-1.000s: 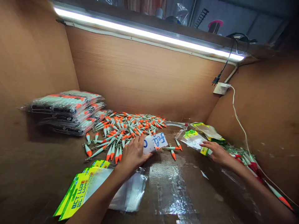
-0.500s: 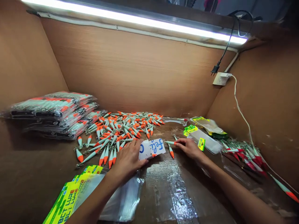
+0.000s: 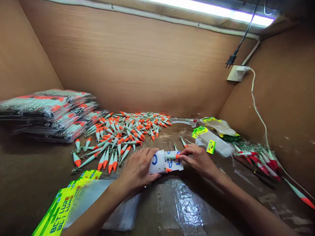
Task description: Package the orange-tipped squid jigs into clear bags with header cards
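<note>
My left hand is closed round a folded white card with blue handwriting, held low over the table. The orange tip of one lure shows at the card's near edge; the rest of it is hidden. Between thumb and fingers of my right hand is a pale fishing lure, gripped near its orange end and lying across the card's right part. Just behind that hand lies another lure. A large heap of orange-and-white lures with metal hooks spreads out beyond my left hand.
Clear bags with yellow-green headers lie at front left. Sealed packs of lures are stacked at left. More clear bags and a pile of red-and-white lures lie at right. A white cable hangs from the wall socket.
My right hand has brought its lure leftward, from beside the card to over it. The card now shows more of its face. The camera view has tilted down and shifted slightly.
</note>
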Available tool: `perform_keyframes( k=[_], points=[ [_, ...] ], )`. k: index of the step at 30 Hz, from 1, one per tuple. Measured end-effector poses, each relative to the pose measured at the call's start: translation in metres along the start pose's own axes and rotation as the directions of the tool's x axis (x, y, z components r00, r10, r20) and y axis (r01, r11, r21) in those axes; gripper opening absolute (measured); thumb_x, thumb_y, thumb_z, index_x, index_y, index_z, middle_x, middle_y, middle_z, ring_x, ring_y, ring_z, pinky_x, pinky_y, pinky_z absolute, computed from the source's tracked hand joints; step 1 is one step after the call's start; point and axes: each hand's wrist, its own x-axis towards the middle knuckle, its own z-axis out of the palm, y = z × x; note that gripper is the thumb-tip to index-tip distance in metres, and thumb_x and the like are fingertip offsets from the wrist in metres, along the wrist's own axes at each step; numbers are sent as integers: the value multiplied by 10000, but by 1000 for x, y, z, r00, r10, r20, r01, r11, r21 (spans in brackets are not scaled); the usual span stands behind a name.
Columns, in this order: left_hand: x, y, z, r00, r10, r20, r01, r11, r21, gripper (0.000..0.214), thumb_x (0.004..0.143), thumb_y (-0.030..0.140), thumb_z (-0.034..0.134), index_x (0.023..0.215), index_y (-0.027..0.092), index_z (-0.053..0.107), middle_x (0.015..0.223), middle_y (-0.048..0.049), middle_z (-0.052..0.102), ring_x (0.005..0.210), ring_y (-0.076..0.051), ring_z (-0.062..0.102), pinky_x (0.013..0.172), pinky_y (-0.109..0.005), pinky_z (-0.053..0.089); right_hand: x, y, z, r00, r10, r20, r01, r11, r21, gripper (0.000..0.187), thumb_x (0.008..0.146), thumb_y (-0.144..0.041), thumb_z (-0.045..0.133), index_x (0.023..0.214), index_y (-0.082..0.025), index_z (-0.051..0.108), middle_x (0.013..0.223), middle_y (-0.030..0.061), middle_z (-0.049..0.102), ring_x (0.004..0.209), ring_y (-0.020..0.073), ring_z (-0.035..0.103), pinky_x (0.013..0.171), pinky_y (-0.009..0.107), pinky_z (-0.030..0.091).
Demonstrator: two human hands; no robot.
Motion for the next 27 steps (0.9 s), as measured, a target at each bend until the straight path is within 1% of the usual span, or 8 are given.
perform_keyframes(
  k=[6, 11, 14, 16, 18, 21, 24, 27],
  points=[
    [2, 18, 0, 996, 85, 10, -84, 994, -64, 712, 713, 424, 740, 1341, 261, 446, 1177, -76, 600, 1076, -295, 573, 936, -429, 448, -9, -24, 22, 966, -257, -13, 241, 921, -307, 149, 905, -368, 664, 938, -256, 757, 839, 50, 637, 873, 223, 515, 865, 406, 396],
    [2, 14, 0, 997, 71, 38, -69, 997, -42, 689, 729, 459, 727, 1330, 259, 458, 1173, -74, 603, 1070, -294, 575, 920, -425, 454, -8, -20, 20, 943, -330, 35, 330, 918, -219, 129, 925, -284, 641, 1018, -293, 729, 922, 22, 665, 928, 212, 545, 1063, 480, 306],
    [1, 7, -3, 997, 35, 62, -35, 999, 2, 680, 746, 475, 704, 1339, 255, 455, 1172, -81, 598, 1050, -294, 579, 894, -421, 461, -2, -5, 15, 983, -138, -122, 125, 986, -114, 188, 953, -290, 580, 1107, -240, 675, 1033, 58, 674, 982, 220, 577, 938, 389, 421],
    [1, 0, -6, 996, 30, 85, -32, 999, 29, 682, 749, 475, 697, 1345, 252, 454, 1164, -84, 596, 1049, -295, 577, 890, -418, 459, 2, 8, 14, 976, 54, -211, -73, 994, -83, 187, 972, -312, 524, 1032, -205, 665, 982, 67, 685, 904, 212, 606, 808, 335, 451],
    [1, -5, -9, 993, 38, 111, -43, 998, 43, 688, 738, 475, 703, 1342, 252, 461, 1161, -84, 594, 1047, -296, 575, 891, -414, 456, 4, 18, 16, 968, 173, -182, -197, 973, -120, 200, 960, -355, 527, 957, -202, 656, 902, 55, 693, 813, 204, 614, 734, 314, 437],
    [0, -8, -13, 986, 61, 156, -66, 997, 26, 698, 718, 468, 720, 1336, 262, 468, 1162, -75, 597, 1035, -290, 580, 874, -394, 461, 5, 23, 25, 976, 203, -84, -218, 941, -259, 239, 875, -448, 632, 927, -216, 648, 884, 49, 696, 793, 211, 606, 692, 304, 399],
    [-1, -6, -15, 978, 92, 187, -92, 996, -6, 687, 731, 477, 709, 1340, 272, 467, 1167, -69, 601, 1037, -282, 586, 882, -388, 464, 5, 23, 33, 975, 208, -83, -224, 914, -339, 196, 817, -407, 684, 860, -220, 646, 858, 44, 692, 765, 201, 590, 662, 296, 360],
    [-2, -2, -13, 978, 89, 190, -89, 996, -8, 704, 731, 490, 708, 1354, 279, 459, 1191, -72, 600, 1048, -284, 590, 910, -402, 462, 10, 26, 30, 952, 290, -96, -303, 935, -185, 142, 847, -341, 620, 809, -208, 651, 767, 28, 675, 687, 171, 572, 619, 276, 346]
  ],
)
